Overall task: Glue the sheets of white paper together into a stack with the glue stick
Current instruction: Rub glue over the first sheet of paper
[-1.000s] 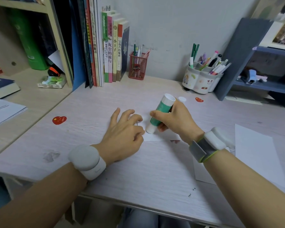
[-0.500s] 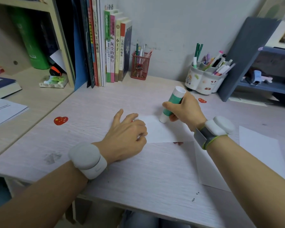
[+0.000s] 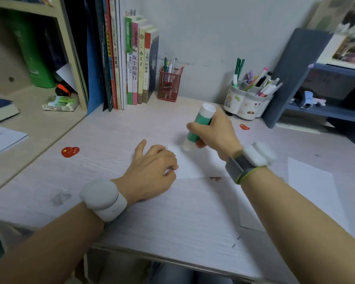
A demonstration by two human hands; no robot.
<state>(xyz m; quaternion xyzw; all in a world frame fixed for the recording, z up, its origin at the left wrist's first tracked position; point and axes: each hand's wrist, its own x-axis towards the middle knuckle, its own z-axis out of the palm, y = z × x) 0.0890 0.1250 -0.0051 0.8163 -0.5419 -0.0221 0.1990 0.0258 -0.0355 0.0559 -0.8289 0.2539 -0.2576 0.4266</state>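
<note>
A small white sheet of paper (image 3: 195,165) lies flat on the desk's middle. My right hand (image 3: 215,134) grips a green and white glue stick (image 3: 199,126), tilted, with its lower tip touching the sheet's far edge. My left hand (image 3: 152,173) rests on the sheet's left edge, fingers loosely curled, pressing it down. More white sheets (image 3: 314,187) lie to the right, partly hidden under my right forearm.
The pale wooden desk (image 3: 172,218) holds a red mesh pen holder (image 3: 169,85), a white pen pot (image 3: 246,101), standing books (image 3: 131,64) at the back and a blue-grey shelf unit (image 3: 307,78) on the right. Red heart stickers (image 3: 70,151) mark the desktop. A side shelf (image 3: 29,124) stands left.
My right hand has moved the glue stick away from me, from near my left fingers to the sheet's far edge, uncovering more of the sheet. My left hand stays put.
</note>
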